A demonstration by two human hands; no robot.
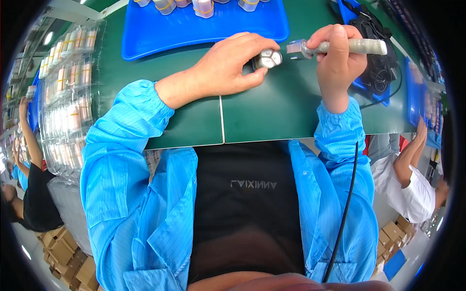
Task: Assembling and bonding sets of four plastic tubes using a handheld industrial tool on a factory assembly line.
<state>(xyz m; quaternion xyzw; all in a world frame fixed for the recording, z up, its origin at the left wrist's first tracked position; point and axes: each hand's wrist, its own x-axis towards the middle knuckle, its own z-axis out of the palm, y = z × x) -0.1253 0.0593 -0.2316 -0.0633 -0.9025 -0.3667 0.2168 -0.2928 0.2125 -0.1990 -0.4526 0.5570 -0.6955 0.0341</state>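
My left hand (228, 65) rests on the green table mat (194, 121) and pinches a small silver three-lobed part (267, 58) between thumb and fingers. My right hand (337, 60) grips a pale, translucent-handled tool (359, 46) lying sideways, its metal tip (294, 48) pointing left, just right of the silver part. Both forearms wear blue sleeves.
A blue tray (194, 26) with several small clear containers lies at the far edge. Stacked clear blister trays (68, 97) of parts stand on the left. Black cables and a device (376, 63) sit at the right. Other people work at both sides; cardboard boxes are on the floor.
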